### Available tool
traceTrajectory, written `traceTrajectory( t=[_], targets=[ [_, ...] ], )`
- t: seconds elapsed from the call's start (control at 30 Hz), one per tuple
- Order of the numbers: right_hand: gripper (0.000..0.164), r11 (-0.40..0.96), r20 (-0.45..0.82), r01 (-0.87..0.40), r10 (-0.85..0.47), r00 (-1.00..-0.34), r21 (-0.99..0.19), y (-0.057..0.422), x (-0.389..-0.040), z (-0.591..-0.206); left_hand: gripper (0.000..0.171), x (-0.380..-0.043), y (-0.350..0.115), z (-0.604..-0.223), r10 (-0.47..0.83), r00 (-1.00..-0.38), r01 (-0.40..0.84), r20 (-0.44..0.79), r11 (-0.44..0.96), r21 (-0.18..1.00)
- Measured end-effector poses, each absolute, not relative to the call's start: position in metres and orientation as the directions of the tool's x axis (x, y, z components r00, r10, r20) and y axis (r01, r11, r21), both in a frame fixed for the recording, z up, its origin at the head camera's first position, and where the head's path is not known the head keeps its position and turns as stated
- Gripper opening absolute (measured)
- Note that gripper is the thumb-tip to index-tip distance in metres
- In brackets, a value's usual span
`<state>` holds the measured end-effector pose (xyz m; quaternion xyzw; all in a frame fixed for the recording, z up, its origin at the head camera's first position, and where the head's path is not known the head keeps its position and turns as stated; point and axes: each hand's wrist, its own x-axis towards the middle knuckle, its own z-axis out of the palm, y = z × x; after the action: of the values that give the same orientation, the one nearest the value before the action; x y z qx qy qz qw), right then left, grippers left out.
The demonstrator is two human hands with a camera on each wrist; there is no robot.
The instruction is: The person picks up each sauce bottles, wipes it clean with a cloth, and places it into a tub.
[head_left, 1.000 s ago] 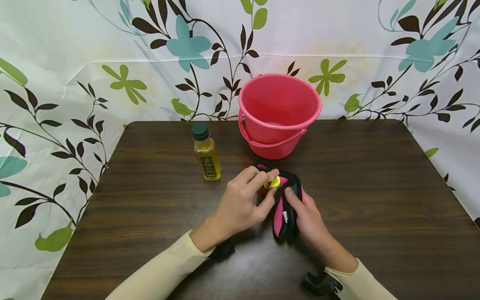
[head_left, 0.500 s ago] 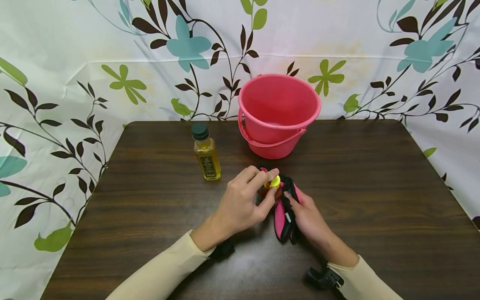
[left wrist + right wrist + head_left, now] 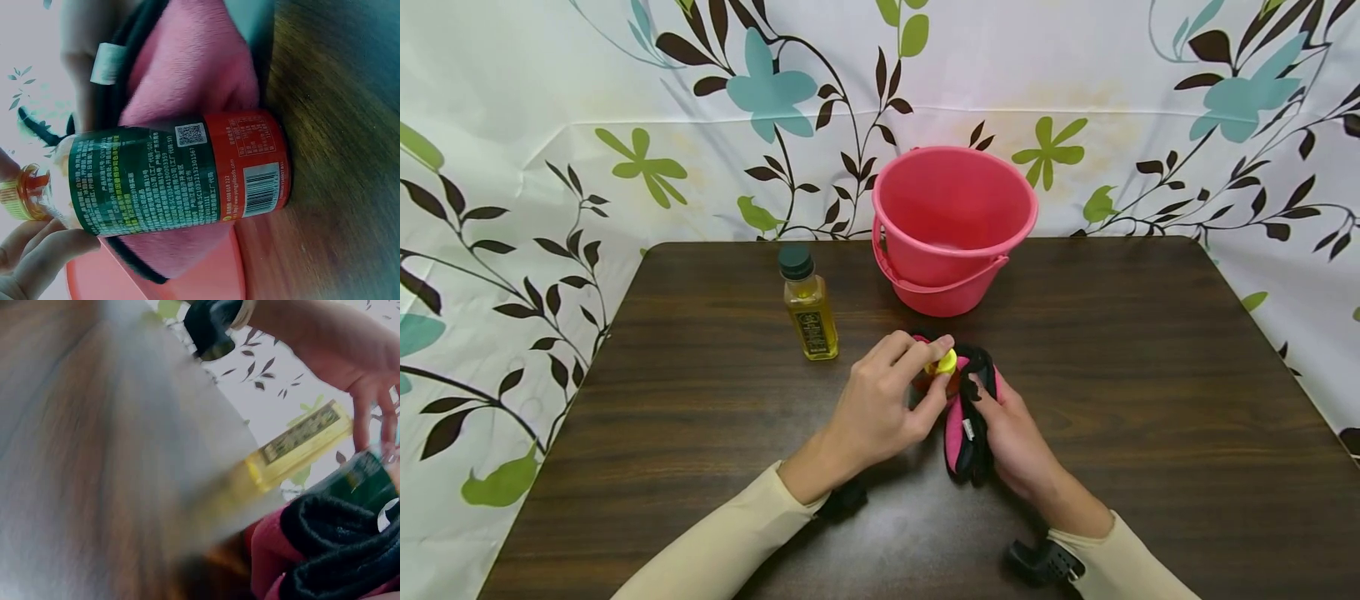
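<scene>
My left hand (image 3: 880, 408) pinches the yellow cap (image 3: 948, 362) of a small bottle. In the left wrist view the bottle (image 3: 150, 178) has a green and red label with a barcode, and its base is on or very near the table. My right hand (image 3: 1026, 446) grips a folded pink cloth (image 3: 955, 433) with black edging and a white tag. The cloth wraps behind the bottle and touches its side. From the head view, the left hand and the cloth hide most of the bottle.
A glass bottle of yellow oil (image 3: 814, 323) with a dark green cap stands left of the hands. Behind them is a pink bucket (image 3: 943, 298), its handle lowered. The dark wooden table (image 3: 700, 400) ends at a patterned curtain (image 3: 647, 75).
The right hand and cloth dip slightly toward the person, then come back up beside the bottle, the cloth's folds shifting. My left hand keeps its pinch on the cap. The head view shifts slightly.
</scene>
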<state>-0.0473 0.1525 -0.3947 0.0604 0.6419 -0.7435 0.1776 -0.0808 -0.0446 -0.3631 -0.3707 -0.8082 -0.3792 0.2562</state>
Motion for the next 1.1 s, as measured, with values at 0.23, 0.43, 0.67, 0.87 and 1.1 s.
traceTrajectory(
  t=[0.23, 0.43, 0.67, 0.87, 1.1],
  targets=[
    [0.041, -0.234, -0.294, 0.34, -0.209, -0.933, -0.911, 0.15, -0.039, -0.373, 0.042, -0.081, -0.044, -0.364, 0.402, -0.584, 0.799, 0.706, 0.438, 0.412],
    [0.039, -0.307, -0.221, 0.281, -0.214, -0.951, -0.909, 0.151, -0.034, -0.355, 0.04, -0.081, -0.044, -0.364, 0.386, -0.571, 0.804, 0.725, 0.44, 0.399],
    [0.037, -0.371, -0.107, 0.18, -0.207, -0.972, -0.911, 0.154, -0.033, -0.337, 0.039, -0.081, -0.045, -0.364, 0.391, -0.566, 0.808, 0.726, 0.437, 0.394],
    [0.03, -0.533, 0.083, 0.041, -0.206, -0.975, -0.845, 0.165, -0.034, -0.328, 0.042, -0.081, -0.046, -0.364, 0.405, -0.572, 0.805, 0.714, 0.443, 0.394],
    [0.029, -0.517, 0.166, -0.042, -0.195, -0.967, -0.855, 0.176, -0.032, -0.334, 0.043, -0.082, -0.046, -0.364, 0.409, -0.573, 0.803, 0.71, 0.451, 0.389]
  ],
)
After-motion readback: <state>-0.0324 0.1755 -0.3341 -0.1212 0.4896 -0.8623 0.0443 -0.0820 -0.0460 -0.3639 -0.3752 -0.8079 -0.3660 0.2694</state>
